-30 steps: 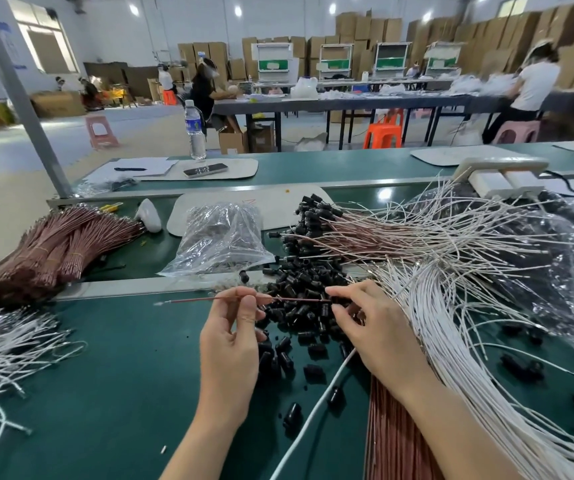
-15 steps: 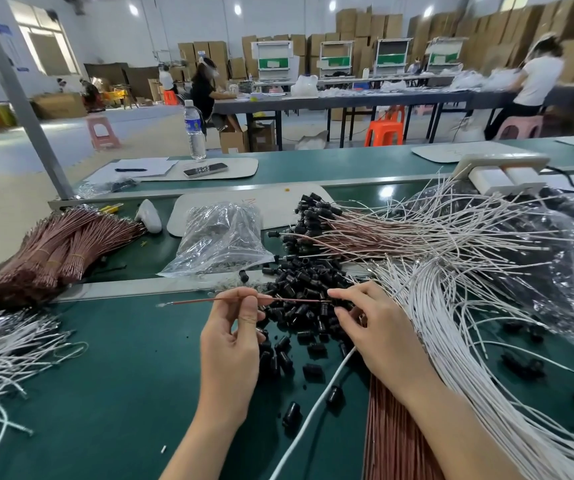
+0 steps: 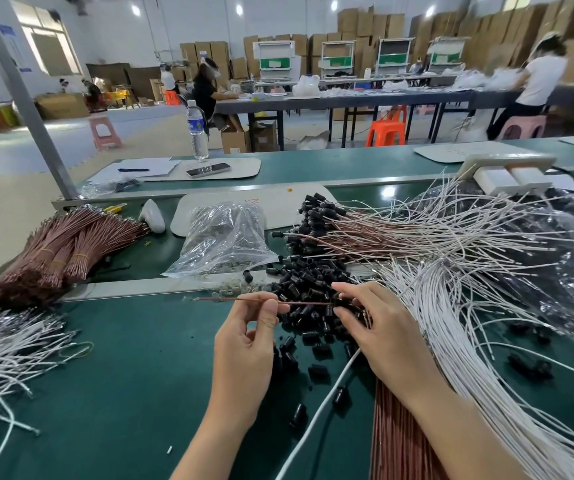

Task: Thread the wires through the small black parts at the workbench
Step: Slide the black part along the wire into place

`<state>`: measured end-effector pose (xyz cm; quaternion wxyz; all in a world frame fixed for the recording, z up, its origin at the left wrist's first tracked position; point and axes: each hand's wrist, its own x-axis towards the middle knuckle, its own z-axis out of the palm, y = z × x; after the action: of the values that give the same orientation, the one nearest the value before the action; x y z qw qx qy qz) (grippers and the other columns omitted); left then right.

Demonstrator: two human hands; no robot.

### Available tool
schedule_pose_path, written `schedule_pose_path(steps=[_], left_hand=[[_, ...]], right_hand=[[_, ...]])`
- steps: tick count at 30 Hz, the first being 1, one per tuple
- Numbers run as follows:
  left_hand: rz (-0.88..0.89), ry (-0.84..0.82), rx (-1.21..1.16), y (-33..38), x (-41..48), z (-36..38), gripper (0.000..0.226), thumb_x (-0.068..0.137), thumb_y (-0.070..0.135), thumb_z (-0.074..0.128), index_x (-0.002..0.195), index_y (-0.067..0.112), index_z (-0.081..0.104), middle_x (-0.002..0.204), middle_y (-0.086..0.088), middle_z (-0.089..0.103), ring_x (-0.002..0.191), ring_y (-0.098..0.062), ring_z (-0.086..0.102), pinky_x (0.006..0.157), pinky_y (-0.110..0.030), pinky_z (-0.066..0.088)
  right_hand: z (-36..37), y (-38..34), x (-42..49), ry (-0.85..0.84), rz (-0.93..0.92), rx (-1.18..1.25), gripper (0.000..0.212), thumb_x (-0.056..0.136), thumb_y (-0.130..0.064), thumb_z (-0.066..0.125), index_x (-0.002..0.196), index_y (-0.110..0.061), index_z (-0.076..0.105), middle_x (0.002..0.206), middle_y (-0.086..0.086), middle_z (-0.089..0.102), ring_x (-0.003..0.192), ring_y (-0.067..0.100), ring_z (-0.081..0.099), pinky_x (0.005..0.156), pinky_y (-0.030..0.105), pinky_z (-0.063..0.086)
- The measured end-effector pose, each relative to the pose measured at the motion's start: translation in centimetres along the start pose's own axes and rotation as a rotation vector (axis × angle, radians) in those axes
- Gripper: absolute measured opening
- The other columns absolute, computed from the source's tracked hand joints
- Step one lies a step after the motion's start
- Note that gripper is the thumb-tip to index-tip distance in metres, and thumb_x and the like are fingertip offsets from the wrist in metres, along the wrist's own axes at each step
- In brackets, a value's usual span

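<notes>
**Layout, ref. the grip.** L hand (image 3: 244, 351) and R hand (image 3: 382, 341) pinch one wire (image 3: 240, 300) between them, above the bench (image 3: 122, 393).
- Under and just behind grip: parts heap (image 3: 309, 282).
- Behind-left: bag (image 3: 224, 237).
- Far left: tied bundles (image 3: 60, 251); nearer the person, loose wires (image 3: 4, 351).
- Behind-right: capped wires (image 3: 399, 233), caps toward grip.
- Right: wire fan (image 3: 469, 323), running back past R forearm.
- Near side, under R forearm: wire stack (image 3: 393, 452).
- Well behind, on next bench: phone (image 3: 208, 169), bottle (image 3: 197, 129).
</notes>
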<state>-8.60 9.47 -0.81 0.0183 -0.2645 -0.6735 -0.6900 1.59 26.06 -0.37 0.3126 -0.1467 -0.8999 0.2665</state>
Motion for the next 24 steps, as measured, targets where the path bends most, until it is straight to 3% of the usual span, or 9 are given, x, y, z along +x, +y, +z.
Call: schedule_pose_path(steps=[2,6,8,15,19,24], left_hand=[[0.006,-0.026,0.006,-0.1,-0.1,0.0,0.011,0.099,0.033,0.058,0.095,0.041,0.065,0.094,0.008,0.075,0.078,-0.019,0.063,0.071,-0.053,0.053],[0.083,-0.137,0.083,-0.4,-0.3,0.1,0.007,0.097,0.039,0.062,0.099,0.039,0.069,0.092,0.009,0.073,0.078,-0.017,0.065,0.066,-0.041,0.051],[0.113,-0.175,0.131,-0.5,-0.5,0.2,0.008,0.098,0.041,0.061,0.101,0.040,0.068,0.093,0.010,0.073,0.074,-0.020,0.065,0.063,-0.042,0.048],[0.038,0.075,-0.015,-0.2,-0.3,-0.2,0.010,0.097,0.044,0.055,0.099,0.038,0.062,0.085,0.007,0.071,0.074,-0.010,0.064,0.063,-0.032,0.053],[-0.013,0.119,-0.073,-0.1,-0.2,-0.4,0.025,0.094,0.046,0.055,0.114,0.031,0.060,0.088,0.003,0.070,0.071,-0.013,0.064,0.061,-0.028,0.054],[0.002,0.034,-0.069,0.0,-0.2,-0.4,0.008,0.097,0.033,0.060,0.095,0.034,0.067,0.088,0.004,0.075,0.072,-0.010,0.062,0.064,-0.026,0.053]], right_hand=[[-0.1,-0.3,-0.1,0.021,-0.035,-0.049,0.034,0.096,-0.037,0.059,0.130,-0.033,0.063,0.116,-0.021,0.063,0.113,-0.001,0.054,0.100,0.018,0.036],[0.0,-1.0,-0.5,0.053,-0.131,-0.154,0.030,0.095,-0.039,0.057,0.121,-0.031,0.069,0.110,-0.018,0.067,0.103,0.004,0.057,0.093,0.021,0.040],[0.1,-1.3,-0.7,0.078,-0.186,-0.179,0.031,0.095,-0.038,0.054,0.119,-0.028,0.071,0.108,-0.016,0.068,0.099,0.005,0.059,0.090,0.021,0.045],[-0.7,-0.7,-0.4,0.183,-0.198,-0.242,0.031,0.093,-0.032,0.057,0.117,-0.019,0.073,0.106,-0.008,0.071,0.092,0.012,0.067,0.091,0.023,0.044],[-0.6,-0.8,-0.5,0.166,-0.222,-0.257,0.029,0.092,-0.028,0.061,0.117,-0.019,0.074,0.107,-0.006,0.071,0.096,0.014,0.067,0.093,0.026,0.046],[-0.6,-1.1,-0.5,0.163,-0.251,-0.256,0.029,0.092,-0.028,0.062,0.117,-0.019,0.074,0.107,-0.007,0.070,0.101,0.012,0.065,0.099,0.021,0.044]])
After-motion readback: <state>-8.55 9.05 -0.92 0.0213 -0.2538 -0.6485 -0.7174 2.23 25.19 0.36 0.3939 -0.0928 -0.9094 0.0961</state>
